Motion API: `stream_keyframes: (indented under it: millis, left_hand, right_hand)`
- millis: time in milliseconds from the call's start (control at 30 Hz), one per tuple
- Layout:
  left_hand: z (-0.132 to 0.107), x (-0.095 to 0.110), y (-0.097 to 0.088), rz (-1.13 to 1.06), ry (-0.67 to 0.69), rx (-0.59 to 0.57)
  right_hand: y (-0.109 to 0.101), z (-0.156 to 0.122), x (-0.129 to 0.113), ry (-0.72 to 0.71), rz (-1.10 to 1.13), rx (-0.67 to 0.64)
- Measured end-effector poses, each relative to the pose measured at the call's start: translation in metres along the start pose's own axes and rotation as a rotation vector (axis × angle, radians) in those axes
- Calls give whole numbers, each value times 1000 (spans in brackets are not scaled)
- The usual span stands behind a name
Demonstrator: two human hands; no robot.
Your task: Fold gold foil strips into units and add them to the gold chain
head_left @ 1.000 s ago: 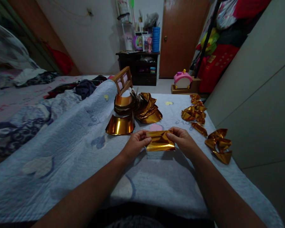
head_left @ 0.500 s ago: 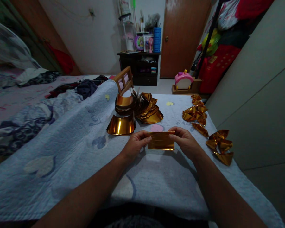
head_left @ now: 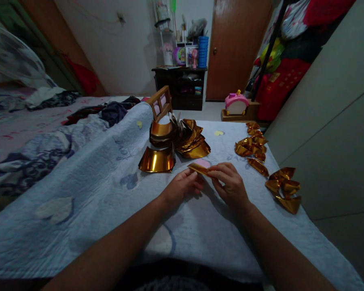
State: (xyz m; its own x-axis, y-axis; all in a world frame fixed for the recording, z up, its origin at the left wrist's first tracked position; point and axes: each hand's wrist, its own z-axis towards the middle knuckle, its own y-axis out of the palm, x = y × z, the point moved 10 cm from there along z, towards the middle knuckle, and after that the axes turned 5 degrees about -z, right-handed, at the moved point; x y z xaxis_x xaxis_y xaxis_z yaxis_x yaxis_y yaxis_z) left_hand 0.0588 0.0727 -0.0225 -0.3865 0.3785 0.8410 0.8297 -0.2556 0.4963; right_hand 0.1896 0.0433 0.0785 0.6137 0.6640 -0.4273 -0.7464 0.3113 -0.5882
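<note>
A gold foil paper (head_left: pixel 197 167), folded to a narrow strip, is held tilted just above the light blue cover (head_left: pixel 197 234). My right hand (head_left: pixel 230 184) pinches its right end between thumb and fingers. At the paper's left end, my left hand (head_left: pixel 184 185) has its thumb against the near edge, with the other fingers curled below. Beyond my hands lies a fanned stack of gold foil sheets (head_left: pixel 157 159), beside a heap of more gold sheets (head_left: pixel 194 147). Folded gold foil pieces (head_left: pixel 282 188) lie to the right of my right hand.
More folded gold pieces (head_left: pixel 251 145) line the cover's far right side. A small wooden rail (head_left: pixel 160 101) stands behind the sheets. To the left is a bed with rumpled bedding (head_left: pixel 48 137). A pale panel (head_left: pixel 330 121) borders the right side. A pink toy (head_left: pixel 236 104) sits farther back.
The gold paper was facing me as a flat rectangle between both hands; now it is a tilted, narrow strip. My right hand has turned over its right end, and my left hand has lowered slightly.
</note>
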Motion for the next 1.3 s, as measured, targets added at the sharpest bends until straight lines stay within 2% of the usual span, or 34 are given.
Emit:
stream_keyframes:
  millis: [133, 267, 467, 667, 833, 1067, 1200, 1300]
  left_hand:
    - [3, -1, -4, -127, -2, 23]
    - [5, 0, -9, -131, 4, 51]
    - [5, 4, -8, -116, 40, 55]
    - [4, 7, -13, -109, 63, 109]
    - [5, 12, -11, -148, 105, 111]
    - [7, 7, -14, -156, 89, 129]
    - [8, 13, -13, -127, 145, 107]
    - [8, 17, -13, -64, 175, 118]
  right_hand:
    - [24, -6, -19, -160, -76, -155]
    - [40, -12, -29, -243, -160, -262]
    - [45, -14, -37, -284, -211, -274]
    - [45, -15, -40, -289, -230, -269]
    - [44, -15, -40, -285, -242, -255]
    - [65, -23, -25, -247, -301, -374]
    - [61, -24, -24, -206, -174, -442]
    - [45, -20, -20, -127, 59, -385]
